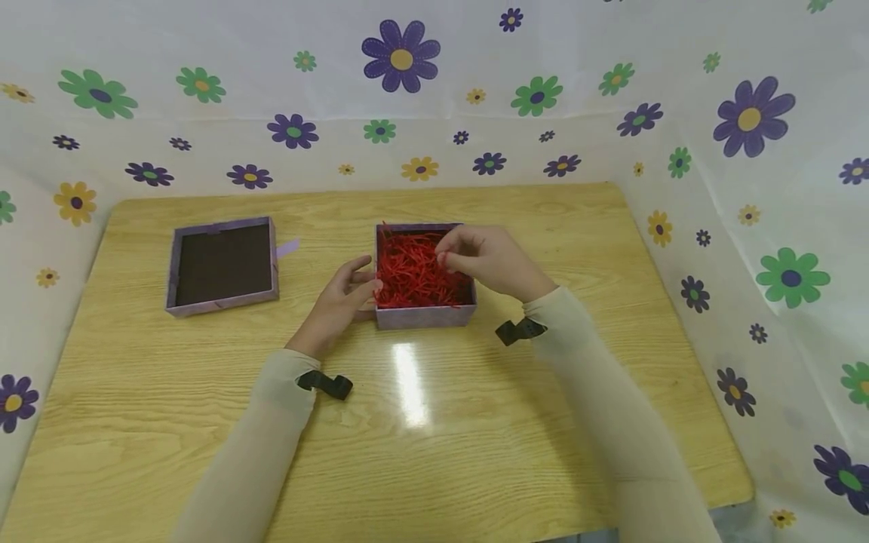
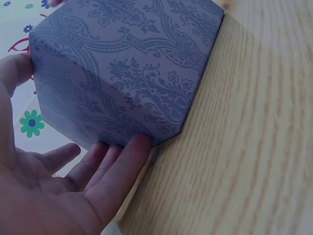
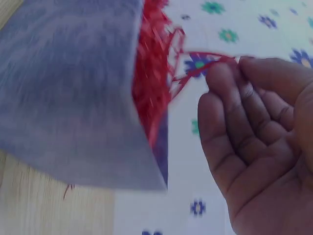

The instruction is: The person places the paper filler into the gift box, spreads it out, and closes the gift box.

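An open box (image 1: pixel 424 317) with a patterned purple-grey outside stands on the table, full of red shredded paper (image 1: pixel 414 271). Against its left wall rests my left hand (image 1: pixel 342 298): the thumb tip is at the rim and the fingertips touch the outer side, as the left wrist view shows on the patterned wall (image 2: pixel 132 83). Over the box's right part, my right hand (image 1: pixel 492 260) pinches a few red paper strands (image 3: pixel 208 56) between thumb and index finger. Those strands stretch back to the heap in the right wrist view. The other right fingers are bent loosely.
A matching box lid (image 1: pixel 227 308) lies upturned on the left, dark inside, with a lilac ribbon tab (image 1: pixel 288 248) on its right side. Flower-printed white sheeting (image 1: pixel 326 90) surrounds the wooden table (image 1: pixel 339 467). A small red scrap (image 3: pixel 68 190) shows below the box.
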The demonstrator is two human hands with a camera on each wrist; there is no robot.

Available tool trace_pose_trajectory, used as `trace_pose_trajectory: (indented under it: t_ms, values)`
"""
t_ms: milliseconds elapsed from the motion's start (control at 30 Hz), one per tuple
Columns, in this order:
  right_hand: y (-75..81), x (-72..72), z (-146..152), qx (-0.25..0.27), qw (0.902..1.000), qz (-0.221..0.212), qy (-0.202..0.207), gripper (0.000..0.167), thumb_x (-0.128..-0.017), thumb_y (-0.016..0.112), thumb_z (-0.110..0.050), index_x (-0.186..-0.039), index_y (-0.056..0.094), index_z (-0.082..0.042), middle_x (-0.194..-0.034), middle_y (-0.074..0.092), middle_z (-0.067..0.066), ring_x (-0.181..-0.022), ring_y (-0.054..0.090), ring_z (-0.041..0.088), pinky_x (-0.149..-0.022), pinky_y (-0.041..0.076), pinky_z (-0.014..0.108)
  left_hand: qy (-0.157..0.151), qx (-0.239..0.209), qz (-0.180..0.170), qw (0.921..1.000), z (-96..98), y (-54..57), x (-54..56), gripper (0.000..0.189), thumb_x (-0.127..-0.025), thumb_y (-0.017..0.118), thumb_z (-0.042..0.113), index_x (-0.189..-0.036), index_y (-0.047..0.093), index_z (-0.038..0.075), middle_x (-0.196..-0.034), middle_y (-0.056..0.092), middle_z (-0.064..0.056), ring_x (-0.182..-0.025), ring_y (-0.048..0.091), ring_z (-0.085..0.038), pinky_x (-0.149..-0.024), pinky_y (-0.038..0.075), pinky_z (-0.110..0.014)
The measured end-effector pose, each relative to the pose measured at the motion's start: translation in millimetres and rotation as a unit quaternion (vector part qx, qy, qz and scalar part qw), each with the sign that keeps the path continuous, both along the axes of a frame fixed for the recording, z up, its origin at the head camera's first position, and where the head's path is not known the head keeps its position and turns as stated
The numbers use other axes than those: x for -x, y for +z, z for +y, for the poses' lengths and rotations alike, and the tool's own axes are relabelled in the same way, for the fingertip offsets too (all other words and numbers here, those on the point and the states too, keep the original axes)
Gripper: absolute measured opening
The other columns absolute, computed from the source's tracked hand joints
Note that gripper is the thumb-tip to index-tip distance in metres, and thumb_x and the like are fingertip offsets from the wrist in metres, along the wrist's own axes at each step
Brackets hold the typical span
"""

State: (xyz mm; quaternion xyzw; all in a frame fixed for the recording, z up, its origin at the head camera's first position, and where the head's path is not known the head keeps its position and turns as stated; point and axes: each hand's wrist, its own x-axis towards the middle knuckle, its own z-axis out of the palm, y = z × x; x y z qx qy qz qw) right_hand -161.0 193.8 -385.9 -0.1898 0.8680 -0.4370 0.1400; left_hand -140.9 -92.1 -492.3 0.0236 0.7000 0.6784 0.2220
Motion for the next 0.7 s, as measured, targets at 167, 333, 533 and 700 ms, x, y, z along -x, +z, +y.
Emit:
trace_pose_trajectory:
  t_ms: [167,333,533,700]
  values:
    - [-3.8,9.7,-23,-0.100,0.9912,0.037,0.078,0.024,-0.103,0.065,-0.016,-0.127,0.070,-0.011,-0.122,0.072,0.002,-0.111,0.066,0.016,-0.097,0.055,0.035,0.001,0.000,-0.002,1.0000,-0.4,0.0,0.0,0.074,-0.102,0.065,0.044,-0.163,0.029,0.022,-0.152,0.039,-0.014,-0.137,0.047,-0.032,-0.106,0.050,-0.050]
    - [-1.6,13.9,-18,-0.140,0.9768,0.056,0.152,0.040,-0.102,0.063,-0.010,-0.142,0.060,-0.009,-0.143,0.059,0.006,-0.134,0.053,0.022,-0.114,0.043,0.041,-0.002,-0.005,-0.001,1.0000,-0.9,-1.2,1.0,0.077,-0.102,0.065,0.045,-0.164,0.028,0.021,-0.152,0.039,-0.014,-0.138,0.045,-0.032,-0.109,0.047,-0.052]
    - [9.8,17.3,9,-0.140,0.9827,0.064,0.103,0.039,-0.095,0.075,-0.020,-0.130,0.062,-0.008,-0.137,0.057,0.006,-0.133,0.049,0.025,-0.116,0.038,0.044,-0.003,-0.011,0.000,0.9999,-0.9,-2.1,1.2,0.078,-0.101,0.066,0.045,-0.164,0.027,0.020,-0.152,0.038,-0.014,-0.136,0.047,-0.032,-0.106,0.050,-0.050]
    - [12.6,17.8,27,-0.127,0.9877,0.082,0.040,0.016,-0.095,0.078,-0.019,-0.097,0.064,-0.011,-0.120,0.061,0.006,-0.121,0.054,0.026,-0.110,0.042,0.045,-0.002,-0.013,-0.002,0.9999,-2.2,-4.2,1.6,0.079,-0.101,0.067,0.045,-0.164,0.027,0.020,-0.153,0.038,-0.014,-0.135,0.047,-0.032,-0.106,0.051,-0.049]
